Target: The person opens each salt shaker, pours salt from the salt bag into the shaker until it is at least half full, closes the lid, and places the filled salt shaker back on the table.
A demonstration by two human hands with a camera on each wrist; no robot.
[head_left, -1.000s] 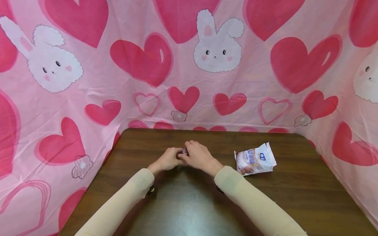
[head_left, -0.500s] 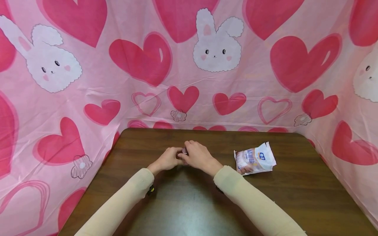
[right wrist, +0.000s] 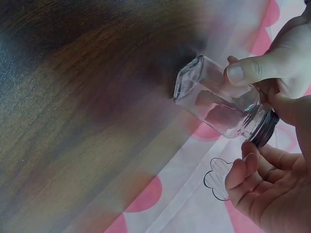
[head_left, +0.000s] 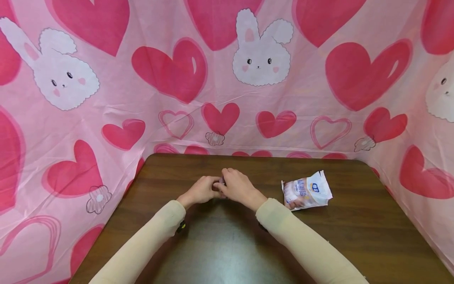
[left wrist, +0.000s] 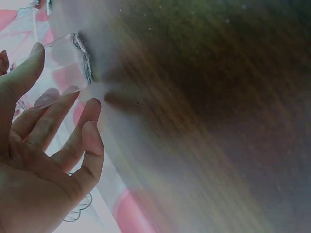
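Note:
A small clear glass jar with a dark screw lid is between my two hands over the table. My left hand holds the glass body, thumb on one side and fingers on the other. My right hand grips the lid with thumb and fingers. In the left wrist view the glass jar shows its thick base toward the tabletop; whether it touches the wood I cannot tell. From the head view the hands hide most of the jar.
To the right of my hands, a white plastic packet with blue print lies on the dark wooden table. Pink cloth with hearts and rabbits hangs behind the table and along both sides.
Both hands stay almost in place around the jar, with barely visible movement. The packet has not moved.

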